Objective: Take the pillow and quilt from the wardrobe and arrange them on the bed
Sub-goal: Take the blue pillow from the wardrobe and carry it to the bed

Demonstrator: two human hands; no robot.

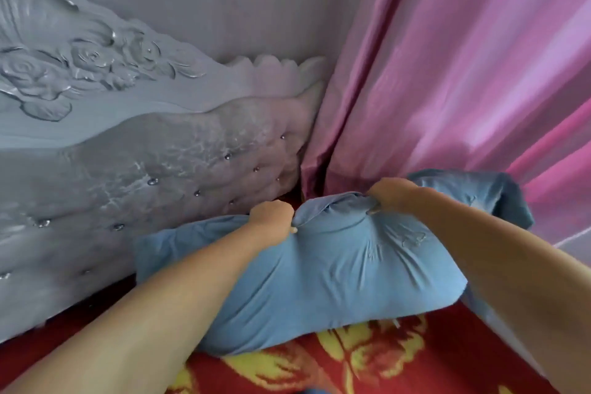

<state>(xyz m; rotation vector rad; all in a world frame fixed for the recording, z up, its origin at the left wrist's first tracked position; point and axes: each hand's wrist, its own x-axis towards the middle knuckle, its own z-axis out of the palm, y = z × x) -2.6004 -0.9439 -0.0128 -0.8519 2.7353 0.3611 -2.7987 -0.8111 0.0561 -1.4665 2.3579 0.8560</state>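
Pillow (319,265), gripped by left hand (271,221) and right hand (393,195), lies on red bedspread (399,361) beside headboard (128,153).

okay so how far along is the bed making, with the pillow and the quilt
Done: the blue pillow is out of the wardrobe and on the red floral bed cover, by the headboard. In hand: the left hand and right hand grip its far edge. Left: no quilt is in view.
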